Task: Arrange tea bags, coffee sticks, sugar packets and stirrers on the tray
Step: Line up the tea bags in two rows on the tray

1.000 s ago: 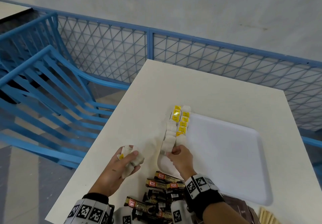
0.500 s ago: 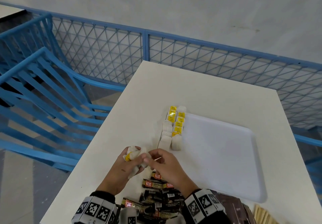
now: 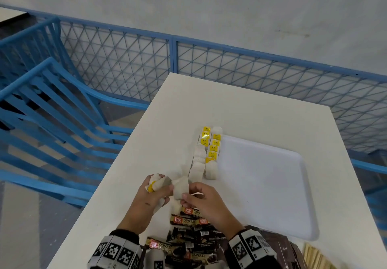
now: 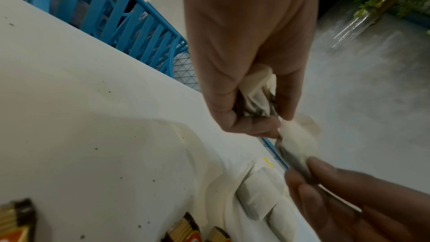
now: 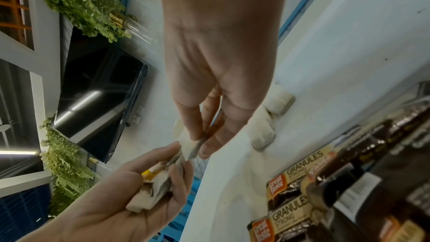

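My left hand (image 3: 154, 195) grips a small bunch of white tea bags (image 3: 157, 184), one with a yellow tag, just above the table's near left part. My right hand (image 3: 186, 196) pinches a single tea bag (image 3: 181, 187) right next to that bunch. The left wrist view shows this tea bag (image 4: 298, 143) between my right fingertips. Two rows of tea bags (image 3: 210, 151) lie along the left edge of the white tray (image 3: 261, 185). A pile of coffee sticks (image 3: 188, 233) lies under my wrists. Wooden stirrers (image 3: 314, 258) show at the bottom right.
Dark brown packets (image 3: 280, 247) lie beside the stirrers at the near edge. The white table (image 3: 240, 105) stands against a blue mesh railing (image 3: 171, 59). A blue slatted chair (image 3: 52, 111) is off the table's left side.
My right hand left the tea bag rows on the tray, came back to my left hand and now pinches one tea bag from the bunch. The left hand rose slightly.
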A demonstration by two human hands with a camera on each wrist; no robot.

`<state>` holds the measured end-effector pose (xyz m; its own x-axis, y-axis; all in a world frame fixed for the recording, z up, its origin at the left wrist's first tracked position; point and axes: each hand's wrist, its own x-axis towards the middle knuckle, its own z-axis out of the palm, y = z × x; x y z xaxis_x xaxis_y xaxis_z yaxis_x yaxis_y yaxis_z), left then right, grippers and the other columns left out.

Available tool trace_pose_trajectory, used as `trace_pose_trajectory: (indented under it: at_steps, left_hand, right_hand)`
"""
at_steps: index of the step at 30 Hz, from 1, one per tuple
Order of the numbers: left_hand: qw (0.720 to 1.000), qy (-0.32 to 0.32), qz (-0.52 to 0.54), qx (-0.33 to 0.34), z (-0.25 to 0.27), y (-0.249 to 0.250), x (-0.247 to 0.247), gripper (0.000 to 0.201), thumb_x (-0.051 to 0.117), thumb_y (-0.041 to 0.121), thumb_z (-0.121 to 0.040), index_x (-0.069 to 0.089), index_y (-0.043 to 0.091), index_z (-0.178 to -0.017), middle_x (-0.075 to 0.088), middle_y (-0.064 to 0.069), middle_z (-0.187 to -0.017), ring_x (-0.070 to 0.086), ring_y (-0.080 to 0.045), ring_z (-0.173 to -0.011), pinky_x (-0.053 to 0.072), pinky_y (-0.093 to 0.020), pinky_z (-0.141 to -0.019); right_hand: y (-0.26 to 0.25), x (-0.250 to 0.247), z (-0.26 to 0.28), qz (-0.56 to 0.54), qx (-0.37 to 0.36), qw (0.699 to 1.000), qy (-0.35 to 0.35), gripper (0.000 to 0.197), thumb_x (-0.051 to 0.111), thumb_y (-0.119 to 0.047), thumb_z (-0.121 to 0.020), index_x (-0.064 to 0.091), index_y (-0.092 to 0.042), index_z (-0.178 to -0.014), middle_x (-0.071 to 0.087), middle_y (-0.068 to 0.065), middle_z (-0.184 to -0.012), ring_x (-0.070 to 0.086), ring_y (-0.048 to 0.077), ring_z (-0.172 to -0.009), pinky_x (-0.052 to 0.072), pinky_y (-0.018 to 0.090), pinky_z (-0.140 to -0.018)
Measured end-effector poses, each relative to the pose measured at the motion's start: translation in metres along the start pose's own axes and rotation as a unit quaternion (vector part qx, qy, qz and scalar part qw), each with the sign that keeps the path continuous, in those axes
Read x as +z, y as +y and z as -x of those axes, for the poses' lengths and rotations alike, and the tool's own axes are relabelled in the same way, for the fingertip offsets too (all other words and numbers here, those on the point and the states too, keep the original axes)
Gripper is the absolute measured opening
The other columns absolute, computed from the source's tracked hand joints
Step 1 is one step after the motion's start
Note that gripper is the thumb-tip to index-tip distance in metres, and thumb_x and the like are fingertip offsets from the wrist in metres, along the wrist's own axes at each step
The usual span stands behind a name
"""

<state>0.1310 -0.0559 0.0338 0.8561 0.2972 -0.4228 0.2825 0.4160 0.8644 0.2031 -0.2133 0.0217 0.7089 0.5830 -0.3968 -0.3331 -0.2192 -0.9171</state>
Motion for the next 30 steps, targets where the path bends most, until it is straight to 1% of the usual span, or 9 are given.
trace_pose_trajectory:
  at_steps: [3, 6, 10, 12, 15, 18, 24, 28, 30]
  left_hand:
    - [1.0, 0.023, 0.01, -0.002, -0.001, 0.002, -0.001, 0.05, 0.079, 0.031, -0.06, 0.055, 0.014, -0.101, 0.062, -0.001, -0.085, 0.064, -0.017, -0.082, 0.049, -0.025, -0.072]
    - [0.999, 0.038, 0.022, -0.012, 0.0, -0.001, -0.006, 0.023, 0.067, 0.012, -0.085, 0.054, 0.011, -0.104, 0.059, -0.004, -0.088, 0.062, -0.018, -0.081, 0.049, -0.026, -0.074]
    - [0.999, 0.045, 0.021, -0.022, 0.0, -0.006, -0.01, 0.016, 0.061, 0.009, -0.087, 0.054, 0.011, -0.102, 0.058, -0.005, -0.087, 0.062, -0.017, -0.079, 0.049, -0.025, -0.072]
    - [0.999, 0.042, 0.023, -0.024, 0.0, -0.007, -0.01, 0.016, 0.06, 0.008, -0.087, 0.054, 0.011, -0.101, 0.058, -0.005, -0.087, 0.061, -0.017, -0.079, 0.049, -0.025, -0.072]
    - [0.999, 0.038, 0.023, -0.024, 0.001, -0.006, -0.009, 0.022, 0.065, 0.01, -0.085, 0.053, 0.009, -0.103, 0.057, -0.005, -0.087, 0.06, -0.018, -0.08, 0.05, -0.024, -0.072]
    - [0.999, 0.037, 0.013, -0.021, 0.0, -0.003, -0.011, 0.041, 0.073, 0.022, -0.069, 0.054, 0.011, -0.104, 0.059, -0.004, -0.088, 0.062, -0.018, -0.081, 0.051, -0.024, -0.072]
    - [0.999, 0.042, 0.024, -0.014, -0.004, 0.001, -0.012, 0.042, 0.074, 0.017, -0.072, 0.052, 0.009, -0.107, 0.058, -0.005, -0.088, 0.061, -0.019, -0.08, 0.05, -0.025, -0.073]
    - [0.999, 0.04, 0.017, -0.017, -0.004, -0.001, -0.01, 0.041, 0.074, 0.019, -0.074, 0.053, 0.009, -0.108, 0.059, -0.006, -0.091, 0.062, -0.019, -0.082, 0.051, -0.025, -0.073]
    - [0.999, 0.037, 0.017, -0.021, -0.003, -0.001, -0.008, 0.038, 0.073, 0.018, -0.077, 0.053, 0.009, -0.108, 0.058, -0.006, -0.091, 0.061, -0.02, -0.083, 0.05, -0.025, -0.074]
  right_hand:
    - [0.002, -0.007, -0.003, -0.003, 0.0, 0.998, 0.064, 0.012, 0.061, -0.005, -0.087, 0.063, -0.007, -0.099, 0.069, 0.009, -0.088, 0.066, 0.011, -0.072, 0.055, 0.021, -0.072]
    - [0.009, -0.025, -0.012, -0.013, 0.014, 0.979, 0.203, 0.02, 0.062, -0.005, -0.086, 0.057, -0.014, -0.103, 0.066, 0.007, -0.085, 0.06, 0.015, -0.071, 0.05, 0.021, -0.064]
    - [0.02, -0.049, -0.027, -0.021, 0.048, 0.947, 0.316, 0.027, 0.063, -0.007, -0.085, 0.057, -0.01, -0.111, 0.066, 0.007, -0.084, 0.058, 0.018, -0.071, 0.05, 0.027, -0.065]
    - [0.023, -0.054, -0.034, 0.017, 0.063, 0.944, 0.323, 0.027, 0.062, -0.01, -0.085, 0.061, -0.009, -0.112, 0.066, 0.007, -0.083, 0.057, 0.017, -0.068, 0.052, 0.035, -0.072]
    - [0.023, -0.055, -0.042, 0.043, 0.081, 0.948, 0.305, 0.028, 0.063, -0.011, -0.085, 0.062, -0.007, -0.113, 0.064, 0.004, -0.082, 0.055, 0.016, -0.064, 0.049, 0.035, -0.075]
    - [0.023, -0.052, -0.047, 0.098, 0.085, 0.949, 0.286, 0.021, 0.063, -0.014, -0.085, 0.067, -0.008, -0.104, 0.065, 0.003, -0.081, 0.054, 0.018, -0.067, 0.049, 0.035, -0.077]
    - [0.022, -0.047, -0.045, 0.21, 0.033, 0.935, 0.284, 0.018, 0.065, -0.014, -0.084, 0.072, -0.01, -0.099, 0.071, 0.006, -0.091, 0.055, 0.013, -0.079, 0.035, 0.021, -0.072]
    - [0.023, -0.045, -0.042, 0.195, 0.026, 0.936, 0.292, 0.02, 0.066, -0.015, -0.084, 0.067, -0.009, -0.103, 0.068, 0.003, -0.095, 0.053, 0.01, -0.083, 0.033, 0.016, -0.072]
    - [0.024, -0.045, -0.042, 0.18, 0.033, 0.938, 0.295, 0.021, 0.065, -0.018, -0.085, 0.065, -0.009, -0.104, 0.067, 0.002, -0.093, 0.056, 0.013, -0.083, 0.038, 0.019, -0.074]
